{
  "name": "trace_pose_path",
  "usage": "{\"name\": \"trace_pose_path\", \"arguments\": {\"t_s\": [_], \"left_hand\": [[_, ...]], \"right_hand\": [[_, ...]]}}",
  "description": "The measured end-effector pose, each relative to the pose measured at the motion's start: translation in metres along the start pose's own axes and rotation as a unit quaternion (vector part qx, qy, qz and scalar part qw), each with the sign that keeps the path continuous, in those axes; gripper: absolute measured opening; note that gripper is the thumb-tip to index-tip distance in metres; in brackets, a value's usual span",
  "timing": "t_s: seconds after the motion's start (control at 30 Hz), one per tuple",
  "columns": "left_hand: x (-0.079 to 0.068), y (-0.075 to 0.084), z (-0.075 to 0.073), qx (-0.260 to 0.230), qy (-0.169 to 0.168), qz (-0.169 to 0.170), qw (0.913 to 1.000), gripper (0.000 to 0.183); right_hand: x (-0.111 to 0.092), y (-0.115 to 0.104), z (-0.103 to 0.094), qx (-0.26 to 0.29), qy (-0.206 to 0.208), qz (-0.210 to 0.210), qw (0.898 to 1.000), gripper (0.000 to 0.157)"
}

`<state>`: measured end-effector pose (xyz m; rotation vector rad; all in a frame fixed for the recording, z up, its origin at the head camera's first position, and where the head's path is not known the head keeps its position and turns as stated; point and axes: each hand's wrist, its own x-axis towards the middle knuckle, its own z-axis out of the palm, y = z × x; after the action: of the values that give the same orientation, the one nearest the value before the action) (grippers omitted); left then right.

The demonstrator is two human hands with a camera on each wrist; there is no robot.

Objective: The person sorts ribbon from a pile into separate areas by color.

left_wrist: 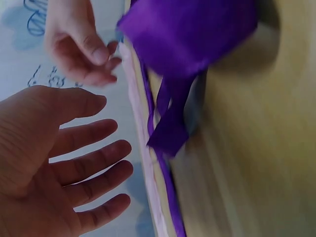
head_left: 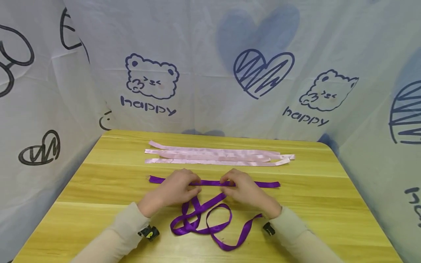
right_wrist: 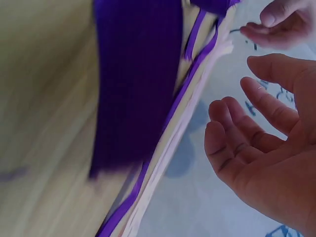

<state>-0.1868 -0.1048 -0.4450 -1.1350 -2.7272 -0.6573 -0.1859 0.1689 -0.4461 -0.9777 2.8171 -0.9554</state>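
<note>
In the head view my left hand (head_left: 177, 187) hovers over a straight purple ribbon (head_left: 210, 182), left of its middle. My right hand (head_left: 246, 189) is over the same ribbon, to the right. Both wrist views show the fingers spread or loosely bent with nothing between them. A second, longer purple ribbon (head_left: 245, 232) lies in loose loops nearer to me, below and between the hands. Its loops appear large and close in the left wrist view, as purple fabric (left_wrist: 187, 34). Parts of the straight ribbon are hidden behind the fingers.
Several pale pink ribbons (head_left: 217, 149) lie side by side farther back on the wooden table (head_left: 82, 193). A white cloth (head_left: 204, 87) with drawn hearts and bears hangs behind the table's back edge. Dark wrist cameras (head_left: 149, 232) sit below both cuffs.
</note>
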Motion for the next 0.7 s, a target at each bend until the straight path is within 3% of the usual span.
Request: {"name": "trace_pose_path", "arguments": {"t_s": [0.13,0.3,0.5,0.7], "left_hand": [[0.003,0.005,0.011,-0.003,-0.02,0.023,0.9995,0.02],[0.002,0.012,0.023,-0.008,-0.048,0.029,0.9984,0.014],[0.0,0.014,0.03,-0.027,-0.075,0.022,0.9966,0.013],[-0.003,0.014,0.034,-0.041,-0.087,0.004,0.9954,0.014]], "right_hand": [[0.005,-0.005,0.01,0.004,-0.027,-0.016,1.0,0.018],[0.01,-0.008,0.021,-0.007,-0.068,-0.044,0.997,0.022],[0.01,-0.012,0.026,0.0,-0.132,-0.02,0.991,0.029],[0.009,-0.012,0.029,0.005,-0.162,-0.013,0.987,0.031]]}}
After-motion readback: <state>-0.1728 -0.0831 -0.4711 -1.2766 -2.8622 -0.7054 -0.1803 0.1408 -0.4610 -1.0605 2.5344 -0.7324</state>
